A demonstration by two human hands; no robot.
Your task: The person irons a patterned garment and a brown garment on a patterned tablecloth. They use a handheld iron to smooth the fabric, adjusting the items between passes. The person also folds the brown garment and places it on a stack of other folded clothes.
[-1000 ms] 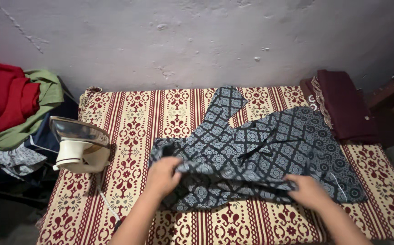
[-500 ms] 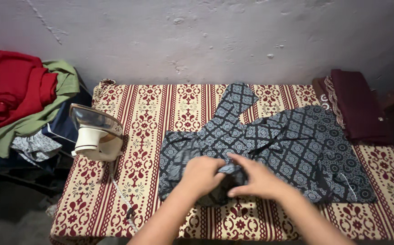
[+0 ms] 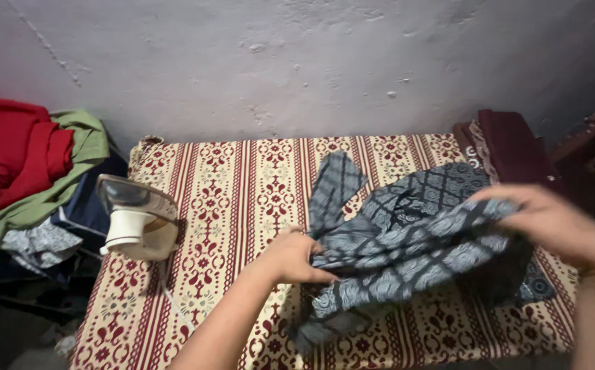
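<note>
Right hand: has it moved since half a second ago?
Yes. The right hand swung out rightward from mid-garment, toward the maroon cloth.

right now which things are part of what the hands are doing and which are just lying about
In hand:
- blue patterned garment, gripped by left hand and right hand
- patterned table cover under it

Lying about:
- iron
- pile of clothes
- maroon cloth

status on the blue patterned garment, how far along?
Done: nothing lies finished; no neatly folded piece shows. In hand: the left hand and right hand both grip the blue patterned garment, bunched and lifted over the striped cloth. Left: the garment is still rumpled, the iron stands untouched, and the clothes pile waits.
</note>
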